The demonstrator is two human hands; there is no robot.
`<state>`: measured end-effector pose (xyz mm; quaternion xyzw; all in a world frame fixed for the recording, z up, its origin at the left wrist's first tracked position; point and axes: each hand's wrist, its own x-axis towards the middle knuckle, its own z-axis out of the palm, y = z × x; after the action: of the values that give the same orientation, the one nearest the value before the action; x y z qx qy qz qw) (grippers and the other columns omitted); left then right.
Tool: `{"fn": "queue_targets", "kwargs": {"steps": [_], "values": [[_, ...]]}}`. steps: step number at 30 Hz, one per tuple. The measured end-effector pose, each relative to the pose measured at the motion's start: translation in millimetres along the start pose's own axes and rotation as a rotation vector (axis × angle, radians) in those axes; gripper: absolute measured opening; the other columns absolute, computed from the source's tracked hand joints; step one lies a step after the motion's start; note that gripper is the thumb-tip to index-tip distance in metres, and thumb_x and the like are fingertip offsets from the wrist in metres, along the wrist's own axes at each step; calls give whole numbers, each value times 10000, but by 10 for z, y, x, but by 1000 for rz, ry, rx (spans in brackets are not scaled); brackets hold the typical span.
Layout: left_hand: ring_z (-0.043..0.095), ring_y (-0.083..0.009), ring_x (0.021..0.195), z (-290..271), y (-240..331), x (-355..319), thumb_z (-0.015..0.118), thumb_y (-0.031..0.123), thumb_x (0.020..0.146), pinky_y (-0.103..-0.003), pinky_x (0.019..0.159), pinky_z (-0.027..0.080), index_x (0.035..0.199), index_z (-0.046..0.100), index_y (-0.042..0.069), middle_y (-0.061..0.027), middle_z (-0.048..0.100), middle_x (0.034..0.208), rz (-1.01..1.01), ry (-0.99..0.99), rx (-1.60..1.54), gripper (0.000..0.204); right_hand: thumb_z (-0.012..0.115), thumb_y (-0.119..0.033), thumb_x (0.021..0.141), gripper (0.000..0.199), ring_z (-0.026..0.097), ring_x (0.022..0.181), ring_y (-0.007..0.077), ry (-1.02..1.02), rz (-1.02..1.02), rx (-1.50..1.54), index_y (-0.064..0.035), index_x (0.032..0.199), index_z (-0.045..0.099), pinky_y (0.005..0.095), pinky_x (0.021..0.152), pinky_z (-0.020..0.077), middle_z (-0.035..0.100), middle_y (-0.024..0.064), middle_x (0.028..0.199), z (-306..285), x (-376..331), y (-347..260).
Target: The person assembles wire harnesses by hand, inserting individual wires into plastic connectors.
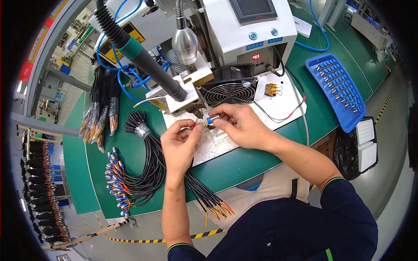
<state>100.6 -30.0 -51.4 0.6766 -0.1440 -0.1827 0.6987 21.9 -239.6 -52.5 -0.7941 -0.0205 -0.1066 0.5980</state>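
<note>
My right hand pinches a small silver connector with a blue band between thumb and fingers. Close beside it, my left hand is closed on thin coloured wires, a red and a yellow one among them. Both hands meet just below the head of a soldering machine. Whether the wire tips touch the connector is too small to tell. A bundle of black cables curves over the green table left of my left arm, with blue-banded connectors at one end. More cables with bare coloured ends hang by the table's front edge.
A blue tray with rows of connectors lies at the right. Behind my hands stand a black fan and a white control box. Wrapped cable bundles lie at the far left. A yellow binder clip rests on the white plate.
</note>
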Motion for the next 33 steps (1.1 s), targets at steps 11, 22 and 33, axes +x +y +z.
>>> {"fn": "queue_targets", "kwargs": {"steps": [11,22,33], "values": [[594,-48,631,30,-29,-10,758,75,1037,-202,552,423,1038,734,-51,-28,703,803,60,44,65,128,711,-60,1024,239,640,767,68,7,-7,17,52,1234,723,256,696,544,771,80,970,12,-2,7],[611,-133,593,-118,69,40,636,16,1023,-253,522,445,1020,743,-114,-117,700,795,-142,-66,-263,169,706,-60,1033,256,657,804,60,-13,22,44,59,1259,709,247,711,551,762,74,967,8,3,4],[497,-67,576,-23,14,46,702,-9,1004,-228,517,345,971,752,-79,-81,727,989,-97,-76,-192,92,703,-49,1056,237,643,937,58,-45,57,170,48,1269,663,230,812,554,703,40,1072,1,-25,102]]}}
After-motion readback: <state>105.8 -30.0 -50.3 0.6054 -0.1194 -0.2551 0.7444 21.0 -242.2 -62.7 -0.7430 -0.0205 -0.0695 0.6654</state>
